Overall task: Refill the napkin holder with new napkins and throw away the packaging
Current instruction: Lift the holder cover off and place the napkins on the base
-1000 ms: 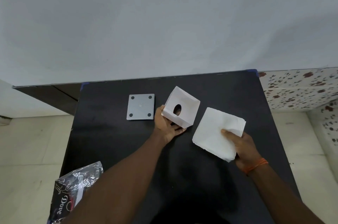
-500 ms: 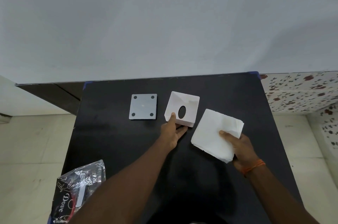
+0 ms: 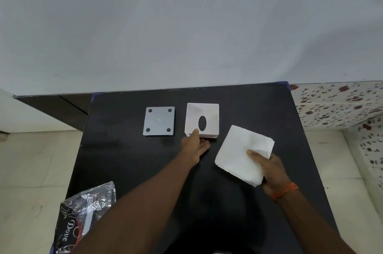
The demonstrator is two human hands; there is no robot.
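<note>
A white square napkin holder (image 3: 209, 116) lies upside down on the black table (image 3: 128, 160), its open side up and an oval slot showing in its floor. My left hand (image 3: 194, 146) rests at its near edge, thumb on the rim, fingers spread flat on the table. My right hand (image 3: 269, 168) grips a stack of white napkins (image 3: 238, 154) by its right corner, just right of the holder. The holder's grey base plate (image 3: 159, 121) with four dark feet lies to the left. Crumpled black and clear packaging (image 3: 83, 212) hangs over the table's near left edge.
The table stands against a pale wall. A cream tiled floor (image 3: 31, 171) shows on the left, and a floral tiled skirting (image 3: 339, 104) on the right. A dark wooden ledge (image 3: 53, 104) runs behind the table's left corner.
The holder went from tilted in my left hand to lying flat on the table. My left hand loosened its grip, leaving only the thumb on the rim. The napkin stack stayed about where it was.
</note>
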